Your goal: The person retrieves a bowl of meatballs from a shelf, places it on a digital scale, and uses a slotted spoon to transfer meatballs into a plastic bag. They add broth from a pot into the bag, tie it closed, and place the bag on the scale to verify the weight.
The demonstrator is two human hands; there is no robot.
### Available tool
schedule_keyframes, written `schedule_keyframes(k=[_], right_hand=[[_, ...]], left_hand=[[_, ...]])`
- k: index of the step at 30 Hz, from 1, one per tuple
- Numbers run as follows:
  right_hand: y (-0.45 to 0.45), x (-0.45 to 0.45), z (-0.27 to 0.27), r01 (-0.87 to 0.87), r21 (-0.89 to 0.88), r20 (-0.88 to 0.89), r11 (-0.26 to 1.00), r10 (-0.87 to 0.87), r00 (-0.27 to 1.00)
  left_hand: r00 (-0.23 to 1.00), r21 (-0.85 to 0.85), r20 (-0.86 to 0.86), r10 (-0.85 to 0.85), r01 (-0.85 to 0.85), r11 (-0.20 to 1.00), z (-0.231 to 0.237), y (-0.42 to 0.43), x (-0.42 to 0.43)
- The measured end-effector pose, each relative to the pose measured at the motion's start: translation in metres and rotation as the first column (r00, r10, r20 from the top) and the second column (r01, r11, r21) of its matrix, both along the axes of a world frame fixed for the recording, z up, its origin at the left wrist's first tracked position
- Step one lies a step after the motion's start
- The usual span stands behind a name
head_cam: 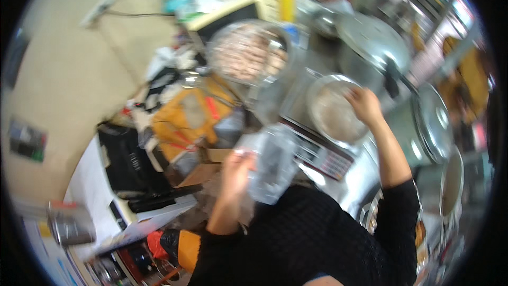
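Observation:
A clear plastic bag (274, 167) hangs from the fingers of my left hand (237, 169), in front of my body. My right hand (365, 105) is over the right side of a round metal bowl (349, 143), fingers bent toward its inside. Blur hides whether those fingers hold anything. Something pale brownish (339, 109) shows in the bowl, too blurred to name. The bowl rests on a digital scale (317, 151) with a keypad on the side nearest me.
Beyond the scale stands a large bowl of pale pinkish pieces (242, 51). Lidded metal pots (373, 39) and another large pot (420, 127) crowd the right. To the left are an orange-yellow bag (190, 113), an open cardboard box (202, 172) and a black bag (131, 163).

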State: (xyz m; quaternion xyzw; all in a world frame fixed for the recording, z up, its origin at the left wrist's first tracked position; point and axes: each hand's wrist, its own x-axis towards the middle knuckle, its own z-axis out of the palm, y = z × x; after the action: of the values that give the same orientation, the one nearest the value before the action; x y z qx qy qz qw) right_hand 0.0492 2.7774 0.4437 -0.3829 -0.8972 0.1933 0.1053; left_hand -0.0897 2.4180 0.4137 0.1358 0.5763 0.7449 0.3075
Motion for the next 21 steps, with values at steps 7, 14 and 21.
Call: schedule_keyframes(k=[7,14,21], right_hand=[[0.002,0.023,0.055,-0.136,-0.572,-0.057,0.809,0.126,0.990],[-0.013,0.025,0.112,-0.331,-0.683,-0.457,0.651,-0.028,0.889],[-0.003,0.077,0.204,-0.383,-0.286,-0.814,0.879,-0.012,0.581]], left_hand=[[0.985,0.045,-0.169,0.036,-0.028,0.999,0.041,-0.014,-0.004],[0.954,0.121,-0.261,0.150,-0.122,0.985,0.069,-0.017,-0.007],[0.922,0.140,-0.380,0.074,-0.022,0.990,0.113,0.006,-0.016]])
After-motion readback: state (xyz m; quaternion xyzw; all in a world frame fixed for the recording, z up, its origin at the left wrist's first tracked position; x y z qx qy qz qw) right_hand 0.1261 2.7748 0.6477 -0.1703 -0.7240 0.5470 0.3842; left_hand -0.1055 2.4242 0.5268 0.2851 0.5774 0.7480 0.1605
